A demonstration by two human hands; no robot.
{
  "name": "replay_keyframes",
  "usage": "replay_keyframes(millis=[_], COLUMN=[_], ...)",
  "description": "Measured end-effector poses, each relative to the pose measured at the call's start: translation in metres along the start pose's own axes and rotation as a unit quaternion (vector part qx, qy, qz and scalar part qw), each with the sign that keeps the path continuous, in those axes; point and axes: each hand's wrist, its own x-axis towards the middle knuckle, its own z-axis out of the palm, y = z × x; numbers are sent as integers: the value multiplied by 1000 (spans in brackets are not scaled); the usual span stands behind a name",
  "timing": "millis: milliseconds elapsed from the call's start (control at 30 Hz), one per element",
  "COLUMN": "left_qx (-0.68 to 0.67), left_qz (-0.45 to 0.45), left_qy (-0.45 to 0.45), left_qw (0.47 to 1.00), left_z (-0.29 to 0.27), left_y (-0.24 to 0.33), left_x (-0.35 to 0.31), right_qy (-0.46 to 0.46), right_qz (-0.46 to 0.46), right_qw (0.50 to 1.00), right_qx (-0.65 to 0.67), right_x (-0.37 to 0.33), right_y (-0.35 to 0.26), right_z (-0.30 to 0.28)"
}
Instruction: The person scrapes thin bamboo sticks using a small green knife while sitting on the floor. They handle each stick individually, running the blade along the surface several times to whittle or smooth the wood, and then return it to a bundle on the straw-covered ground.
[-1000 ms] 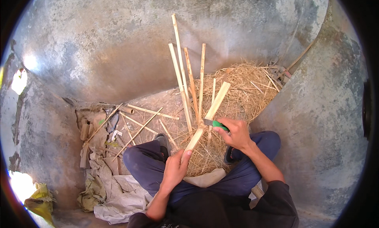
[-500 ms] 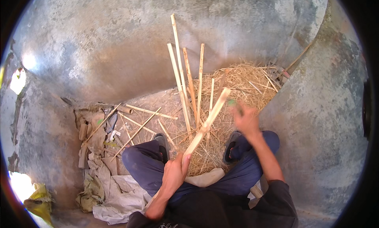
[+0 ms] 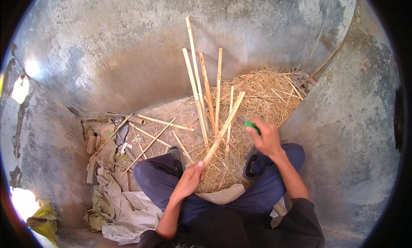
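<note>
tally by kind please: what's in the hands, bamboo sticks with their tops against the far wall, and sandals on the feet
bamboo strip in the left hand: 1
green-handled knife in the right hand: 1
bamboo sticks with tops against the far wall: 4
sandals: 2
total: 8

Lower end of pale split-bamboo strip [image 3: 223, 129] hidden inside left bare hand [image 3: 190, 179]. Green knife handle [image 3: 252, 127] partly covered by right bare hand [image 3: 268, 139]; thin blade [image 3: 240, 119] too faint to make out. Black shirt [image 3: 240, 226] cut off below.
</note>
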Motion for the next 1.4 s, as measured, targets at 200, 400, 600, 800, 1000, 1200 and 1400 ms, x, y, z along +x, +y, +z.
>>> replay_keyframes(millis=[200, 400, 600, 800, 1000, 1200, 1400], left_qx=[97, 134, 162, 121, 88, -38, -24], left_qz=[61, 60, 47, -17, -15, -54, -7], left_qy=[10, 39, 58, 14, 42, -52, -16], left_qw=[993, 988, 984, 992, 995, 996, 1000], left_z=[19, 26, 29, 25, 8, 10, 22], left_y=[17, 35, 30, 7, -4, 22, 22], left_x=[-7, -6, -4, -38, -19, -2, 1], right_qy=[-12, -7, -12, 115, 61, -19, -53], right_qz=[-81, -100, -95, 139, 53, -88, -85], right_qw=[997, 995, 993, 975, 995, 996, 995], right_qx=[14, -4, -68, -128, -64, -20, -18], right_x=[-17, -19, -15, 39, 27, -14, -32], right_y=[-24, -32, -25, 60, 34, -19, -42], right_z=[26, 29, 24, -41, -48, 10, 33])
